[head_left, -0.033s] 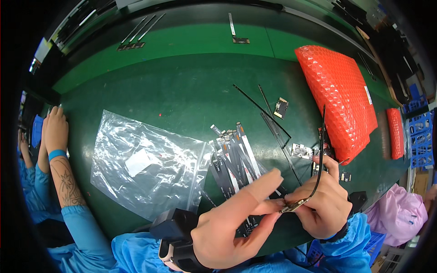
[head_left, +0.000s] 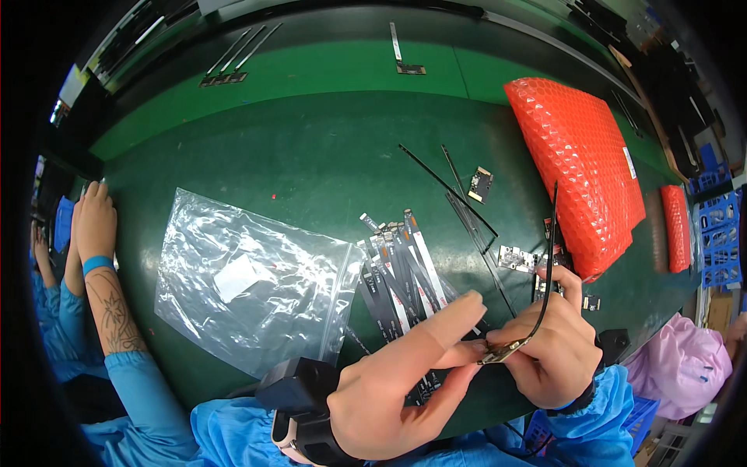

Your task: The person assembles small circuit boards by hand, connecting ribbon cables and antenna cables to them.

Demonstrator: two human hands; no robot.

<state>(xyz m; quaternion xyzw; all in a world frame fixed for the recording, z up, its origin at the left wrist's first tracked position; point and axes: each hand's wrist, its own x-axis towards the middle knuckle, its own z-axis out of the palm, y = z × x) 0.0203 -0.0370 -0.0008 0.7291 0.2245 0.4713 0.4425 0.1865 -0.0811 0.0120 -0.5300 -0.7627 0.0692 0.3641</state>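
Close to the table's near edge, my left hand (head_left: 408, 381) and my right hand (head_left: 554, 350) meet at a small circuit board (head_left: 504, 353). My right fingers pinch the board. The left thumb and a fingertip close on its left end, while the left index finger stretches out above. A thin black flat cable (head_left: 549, 261) rises from the board in a curve past my right hand. Fingertips hide the exact joint. Beyond my left hand lies a fanned pile of flat ribbon cables (head_left: 397, 272), partly covered by that hand.
A clear zip bag (head_left: 249, 272) lies left of the pile. Loose black strips (head_left: 459, 198) and a small board (head_left: 480, 185) lie ahead. A red bubble-wrap package (head_left: 580, 171) stands right, near more boards (head_left: 517, 258). A co-worker's arm (head_left: 113, 303) rests at far left.
The black cable's free end and my left index fingertip have shifted very slightly to the right. Both hands keep their grip on the board.
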